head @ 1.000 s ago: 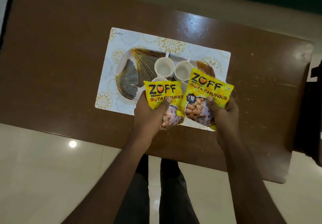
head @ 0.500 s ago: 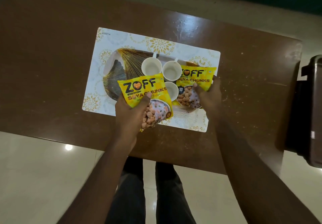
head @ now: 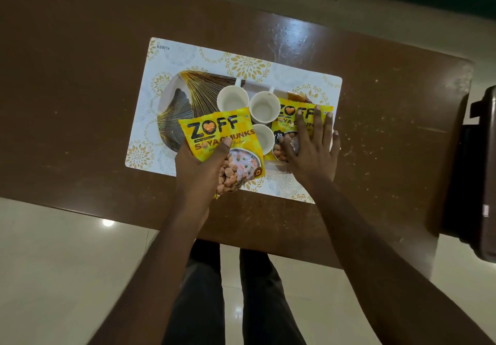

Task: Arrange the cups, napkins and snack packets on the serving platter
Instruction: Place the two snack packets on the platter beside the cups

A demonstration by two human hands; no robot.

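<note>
An oval serving platter (head: 171, 95) with gold and dark fan patterns lies on a white floral placemat (head: 204, 55). Three white cups stand on it: one at the back left (head: 232, 99), one at the back right (head: 264, 107), one in front (head: 264, 138), partly hidden. My left hand (head: 200, 169) grips a yellow soya chunks packet (head: 220, 135) held above the platter's near left part. A second yellow packet (head: 288, 119) lies on the platter's right end, and my right hand (head: 312, 144) rests flat on it with the fingers spread. No napkins are visible.
The placemat sits on a brown wooden table (head: 80, 103) whose near edge runs just past my wrists. A dark chair or case (head: 480, 178) stands at the right edge of the view. Pale tiled floor (head: 53, 277) and my legs show below.
My right hand set its packet down on the platter's right end and flattened on top of it. My left hand stays gripped on its packet over the platter's left front.
</note>
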